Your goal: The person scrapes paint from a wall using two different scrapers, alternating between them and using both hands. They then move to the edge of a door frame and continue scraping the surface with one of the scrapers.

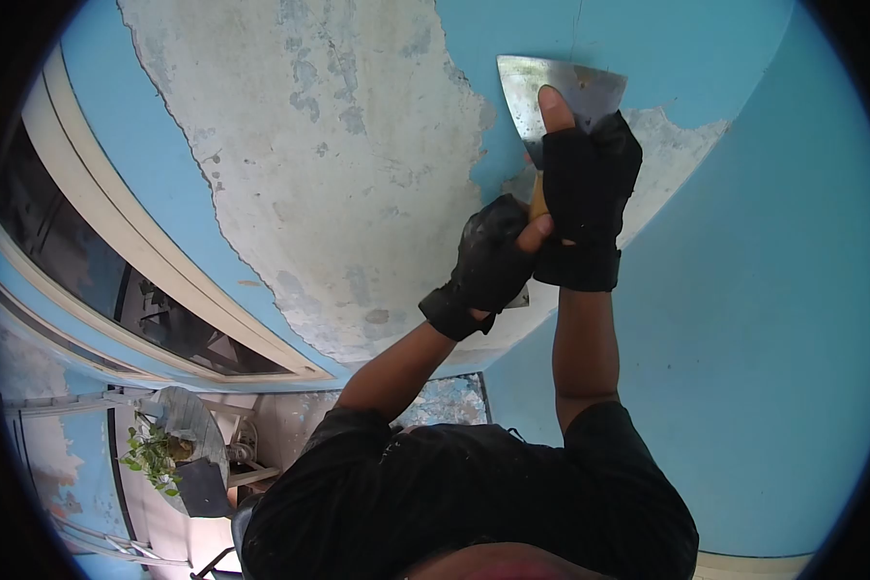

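A wide-bladed scraper [522, 97] is held up against the wall, its metal blade on the blue paint. My right hand [594, 179], in a black fingerless glove, is closed around its upper part, with the thumb pressed flat on the blade. Lower down, my left hand [488, 253], gloved alike, is wrapped round the end of the wooden handle [537, 198]. Blue paint [667, 48] surrounds the blade's top edge. A large bare pale patch [329, 174] spreads to the left of my hands, and a smaller one lies to the right.
On the left is a window with a cream frame [155, 242]. Below it, a potted plant [152, 454] stands by a grey round-edged tabletop [195, 425]. A smooth blue wall [744, 319] meets the scraped one at a corner on the right.
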{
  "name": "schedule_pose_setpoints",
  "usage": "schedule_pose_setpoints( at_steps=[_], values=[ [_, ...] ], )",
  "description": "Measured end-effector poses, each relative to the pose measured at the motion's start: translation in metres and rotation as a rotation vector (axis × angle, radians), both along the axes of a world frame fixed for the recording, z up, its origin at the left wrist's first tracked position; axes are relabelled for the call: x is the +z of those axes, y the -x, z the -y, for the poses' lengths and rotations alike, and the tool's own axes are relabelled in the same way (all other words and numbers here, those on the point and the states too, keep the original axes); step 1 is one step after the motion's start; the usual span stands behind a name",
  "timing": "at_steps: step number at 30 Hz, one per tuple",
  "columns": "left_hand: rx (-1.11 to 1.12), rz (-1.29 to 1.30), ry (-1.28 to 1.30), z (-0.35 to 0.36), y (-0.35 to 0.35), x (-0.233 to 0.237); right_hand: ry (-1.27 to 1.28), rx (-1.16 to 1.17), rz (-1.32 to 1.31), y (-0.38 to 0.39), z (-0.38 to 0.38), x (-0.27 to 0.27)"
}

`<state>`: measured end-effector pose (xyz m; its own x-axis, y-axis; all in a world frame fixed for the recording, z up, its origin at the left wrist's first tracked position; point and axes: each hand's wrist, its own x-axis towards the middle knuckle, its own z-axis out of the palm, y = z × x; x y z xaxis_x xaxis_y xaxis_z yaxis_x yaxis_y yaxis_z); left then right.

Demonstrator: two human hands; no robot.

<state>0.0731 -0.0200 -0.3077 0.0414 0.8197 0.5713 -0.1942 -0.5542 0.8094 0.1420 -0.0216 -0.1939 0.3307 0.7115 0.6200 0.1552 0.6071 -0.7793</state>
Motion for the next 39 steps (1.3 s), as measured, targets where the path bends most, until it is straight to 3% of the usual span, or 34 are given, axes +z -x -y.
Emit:
schedule_pose_setpoints(
  at_steps=[7, 11, 17, 19, 23, 29, 37, 39],
  values=[
    [-0.101, -0.159, 0.117, 0.011, 0.012, -0.005, 0.074, -0.109, 0.000, -0.009, -0.007, -0.022],
    [-0.261, -0.033, 0.246, 0.005, 0.024, 0.014, -0.014, -0.144, 0.122, 0.000, -0.003, 0.001],
    [-0.382, 0.000, 0.150, 0.013, 0.029, 0.003, 0.039, -0.249, 0.133, 0.001, 0.008, -0.019],
    [-0.456, -0.028, 0.249, 0.006, 0.032, -0.006, -0.067, -0.188, -0.025, 0.008, 0.005, -0.023],
    [-0.522, 0.016, 0.175, -0.002, 0.036, -0.014, -0.165, -0.187, -0.048, 0.011, 0.003, -0.025],
    [-0.572, -0.016, 0.295, 0.005, 0.042, 0.003, 0.055, -0.090, -0.058, 0.002, 0.003, -0.009],
    [-0.700, 0.007, 0.284, -0.007, 0.055, 0.020, -0.219, -0.406, 0.081, 0.017, -0.007, 0.001],
    [-0.726, 0.017, 0.297, -0.006, 0.056, 0.027, -0.166, -0.436, 0.127, 0.020, 0.000, 0.008]
  ],
)
